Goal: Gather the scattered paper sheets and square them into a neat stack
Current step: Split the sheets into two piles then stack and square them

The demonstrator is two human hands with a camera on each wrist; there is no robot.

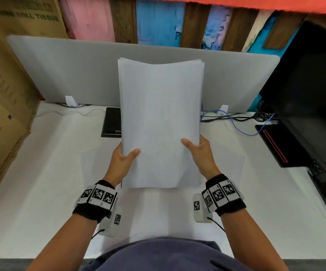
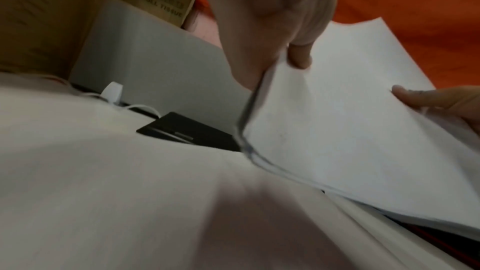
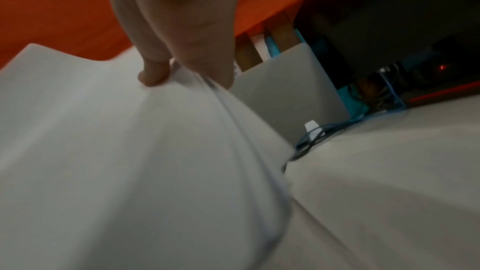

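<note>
Far left of the left hand [image 1: 123, 157], a brown cardboard box [image 1: 5, 79] with corrugated faces carries the print "ROLL TISSUE". The left hand grips the paper stack [image 1: 161, 122] at its left edge, thumb on the front face, fingers curled behind. The stack is plain white, thin sheets, upright between both hands, its top edge bowed and slightly fanned, its bottom edge over the white table [image 1: 40, 173]. Behind the left hand, a flat black device [image 1: 111, 122] lies half hidden by the sheets, before a grey felt divider [image 1: 70, 71]. The right hand [image 1: 201, 153] pinches the right edge likewise. Beyond it, blue and black cables [image 1: 234, 118] tangle, and a glossy black monitor [image 1: 310, 85] stands rightmost.
</note>
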